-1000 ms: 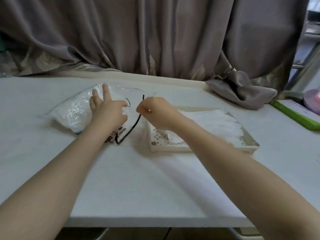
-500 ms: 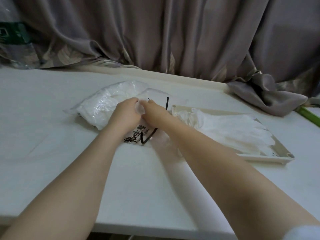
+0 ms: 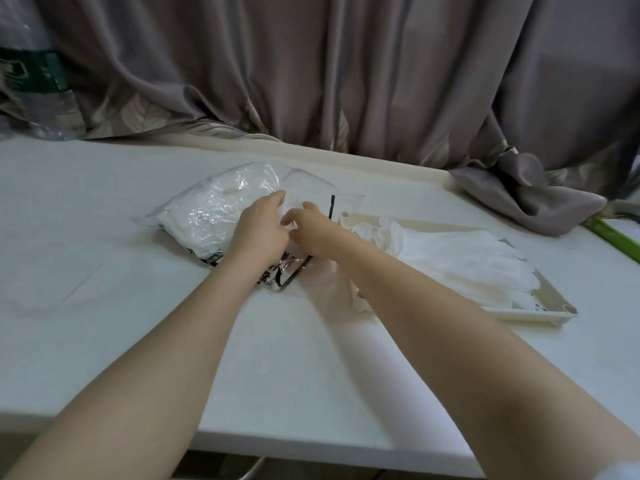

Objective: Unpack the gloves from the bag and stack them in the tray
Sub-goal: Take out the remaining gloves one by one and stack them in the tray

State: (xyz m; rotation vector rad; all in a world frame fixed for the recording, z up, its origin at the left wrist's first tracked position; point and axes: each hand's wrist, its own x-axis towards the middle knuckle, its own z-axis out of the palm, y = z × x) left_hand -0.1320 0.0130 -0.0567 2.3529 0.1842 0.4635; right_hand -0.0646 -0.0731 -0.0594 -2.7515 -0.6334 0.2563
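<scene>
While both hands meet at the mouth of the clear bag [image 3: 221,213], white gloves [image 3: 460,259] already lie in the tray [image 3: 557,308].
Just left of the tray, the left hand [image 3: 259,233] and right hand [image 3: 311,228] each pinch the bag's plastic; more gloves remain inside the bag.

Both hands now together at the bag [image 3: 221,216] mouth, left hand [image 3: 258,233] fingers reaching further in

Clear plastic bag [image 3: 221,216], stuffed with white gloves, lies flat mid-table toward the far edge; just right, a cream tray [image 3: 554,308] carries white gloves [image 3: 460,258] lying flat in it.
</scene>
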